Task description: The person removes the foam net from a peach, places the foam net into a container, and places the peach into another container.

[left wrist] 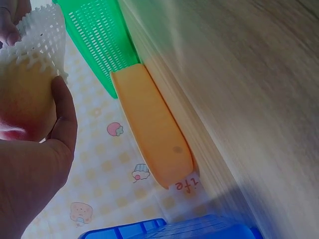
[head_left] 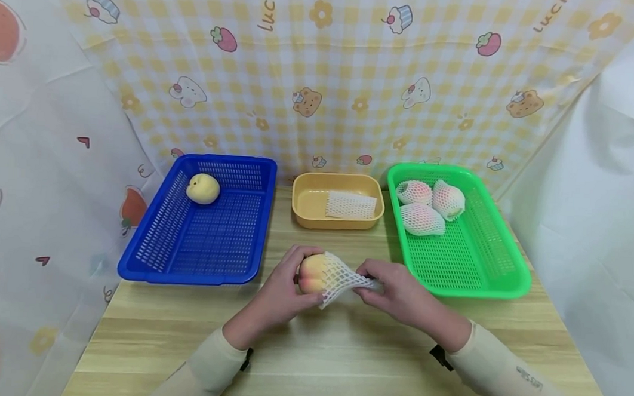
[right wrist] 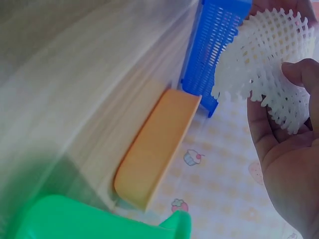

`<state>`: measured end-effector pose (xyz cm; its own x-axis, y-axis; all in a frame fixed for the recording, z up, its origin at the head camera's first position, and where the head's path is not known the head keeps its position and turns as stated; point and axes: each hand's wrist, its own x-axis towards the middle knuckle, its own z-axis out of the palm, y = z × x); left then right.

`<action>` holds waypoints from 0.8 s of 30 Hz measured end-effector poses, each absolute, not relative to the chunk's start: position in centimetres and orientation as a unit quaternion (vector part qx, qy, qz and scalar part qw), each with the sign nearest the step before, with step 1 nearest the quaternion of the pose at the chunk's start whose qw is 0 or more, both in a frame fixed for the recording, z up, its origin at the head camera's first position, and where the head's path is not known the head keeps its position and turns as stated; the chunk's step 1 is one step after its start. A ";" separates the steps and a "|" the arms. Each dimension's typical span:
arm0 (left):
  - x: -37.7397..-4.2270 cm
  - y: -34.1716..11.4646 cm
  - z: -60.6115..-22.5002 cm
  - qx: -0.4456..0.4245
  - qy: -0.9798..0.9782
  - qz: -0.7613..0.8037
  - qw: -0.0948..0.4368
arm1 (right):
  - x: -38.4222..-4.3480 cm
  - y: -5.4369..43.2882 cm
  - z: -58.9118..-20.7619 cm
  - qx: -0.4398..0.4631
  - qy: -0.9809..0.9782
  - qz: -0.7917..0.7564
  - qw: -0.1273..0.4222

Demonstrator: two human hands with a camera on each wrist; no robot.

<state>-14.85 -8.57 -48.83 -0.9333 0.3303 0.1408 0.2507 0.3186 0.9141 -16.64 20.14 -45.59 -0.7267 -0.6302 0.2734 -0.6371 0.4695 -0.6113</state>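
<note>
In the head view my left hand [head_left: 285, 283] grips a yellow-and-pink peach [head_left: 311, 273] over the wooden table. A white foam net sleeve [head_left: 340, 277] covers the peach's right side. My right hand [head_left: 398, 289] pinches the sleeve's narrow, gathered right end between thumb and fingers. The left wrist view shows the net's fringed edge around the upper part of the peach [left wrist: 25, 99], with my left fingers curled along its side. From the right wrist, my thumb presses on the net sleeve [right wrist: 269, 55] with fingers behind it.
The blue basket [head_left: 194, 278] at left holds one bare peach [head_left: 203, 189]. An orange tray [head_left: 337, 224] stands at the middle back with flat white net sleeves [head_left: 351, 205] inside. At right, the green basket [head_left: 506, 285] holds three netted peaches [head_left: 422, 219]. A patterned curtain [head_left: 334, 67] hangs behind.
</note>
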 end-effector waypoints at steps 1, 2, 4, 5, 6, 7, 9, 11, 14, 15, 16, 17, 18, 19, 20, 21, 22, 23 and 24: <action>-14.8 -8.6 -48.8 0.177 0.812 0.554 0.037 | -16.7 20.2 -45.4 0.369 -0.859 0.356 0.004; -14.9 -8.6 -48.8 0.176 0.813 0.554 0.038 | -16.8 20.2 -45.3 0.369 -0.859 0.355 0.004; -14.9 -8.6 -48.7 0.175 0.814 0.553 0.039 | -16.9 20.3 -45.2 0.372 -0.859 0.351 0.006; -14.9 -8.6 -48.7 0.174 0.814 0.553 0.039 | -17.0 20.4 -45.1 0.375 -0.858 0.350 0.008; -14.9 -8.6 -48.7 0.174 0.814 0.552 0.039 | -17.1 20.5 -45.0 0.376 -0.858 0.350 0.010; -14.9 -8.6 -48.7 0.174 0.815 0.552 0.038 | -17.2 20.5 -44.9 0.376 -0.858 0.349 0.010; -14.9 -8.6 -48.8 0.177 0.814 0.552 0.035 | -17.4 20.7 -44.8 0.379 -0.857 0.349 0.015; -14.9 -8.6 -48.8 0.183 0.812 0.553 0.029 | -17.7 20.9 -44.5 0.380 -0.856 0.349 0.021; -14.9 -8.7 -48.8 0.192 0.809 0.555 0.019 | -18.3 21.2 -44.0 0.380 -0.856 0.348 0.036; -14.9 -8.7 -48.9 0.195 0.809 0.555 0.017 | -18.5 21.3 -43.8 0.380 -0.857 0.346 0.044; -14.9 -8.7 -48.9 0.196 0.808 0.555 0.015 | -18.7 21.4 -43.5 0.378 -0.858 0.344 0.049; -14.9 -8.8 -48.9 0.197 0.808 0.555 0.014 | -19.0 21.5 -43.3 0.378 -0.858 0.343 0.057; -14.9 -8.8 -49.0 0.198 0.808 0.556 0.014 | -19.2 21.7 -43.0 0.378 -0.859 0.339 0.066; -14.9 -8.8 -49.1 0.198 0.807 0.556 0.013 | -19.5 21.8 -42.7 0.377 -0.860 0.335 0.074; -14.9 -8.8 -49.1 0.198 0.807 0.556 0.013 | -19.7 21.9 -42.4 0.377 -0.861 0.331 0.081; -14.9 -8.8 -49.1 0.197 0.807 0.556 0.014 | -20.0 21.9 -42.1 0.377 -0.863 0.326 0.088; -14.9 -8.9 -49.2 0.197 0.807 0.557 0.013 | -20.2 22.0 -41.8 0.375 -0.864 0.323 0.091; -14.9 -8.9 -49.2 0.196 0.807 0.557 0.013 | -20.4 22.1 -41.6 0.374 -0.866 0.319 0.093; -14.9 -8.9 -49.2 0.195 0.807 0.557 0.014 | -20.6 22.2 -41.4 0.371 -0.869 0.315 0.090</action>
